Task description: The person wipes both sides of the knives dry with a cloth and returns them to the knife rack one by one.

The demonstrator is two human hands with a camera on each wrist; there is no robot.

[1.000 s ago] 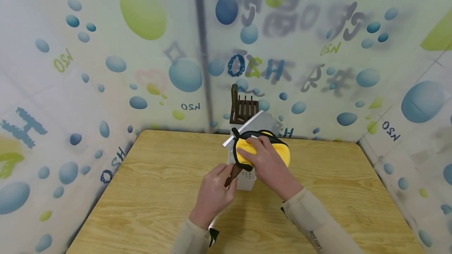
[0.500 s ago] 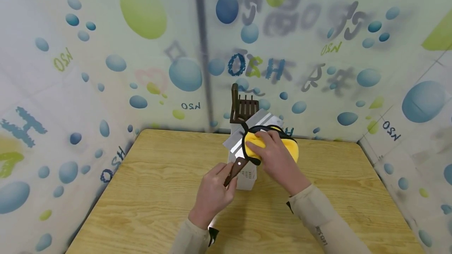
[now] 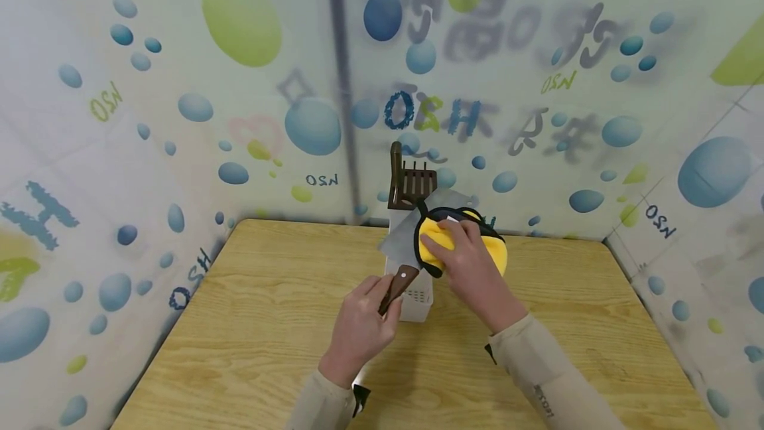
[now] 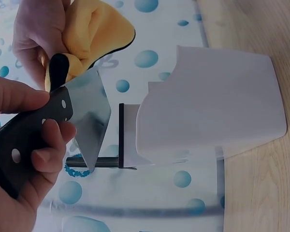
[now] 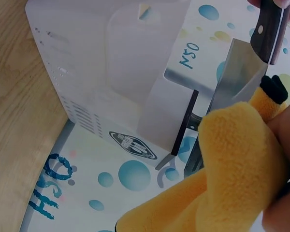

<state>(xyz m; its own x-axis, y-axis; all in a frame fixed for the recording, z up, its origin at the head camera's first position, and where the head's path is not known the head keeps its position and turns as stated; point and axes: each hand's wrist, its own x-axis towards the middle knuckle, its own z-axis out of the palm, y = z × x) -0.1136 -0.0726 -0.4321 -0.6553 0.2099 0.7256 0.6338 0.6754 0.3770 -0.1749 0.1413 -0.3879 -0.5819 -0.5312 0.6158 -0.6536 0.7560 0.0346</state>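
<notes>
My left hand grips the dark riveted handle of a cleaver, whose broad steel blade points up and away to the right. My right hand pinches a folded yellow cloth with black edging and lays it over the blade, hiding much of it. In the left wrist view the cloth bunches at the blade's upper edge, close to the handle. Seen from the right wrist, the fluffy cloth overlaps the lower blade.
Behind the cleaver a white knife block stands on the wooden table. From its dark slotted top rises one brown handle. A wall sheet printed with blue and green spots borders the table.
My right hand has slid the cloth up and to the right along the blade, away from the handle. The blade has turned to show more of its flat side. My left hand stays nearly in place.
</notes>
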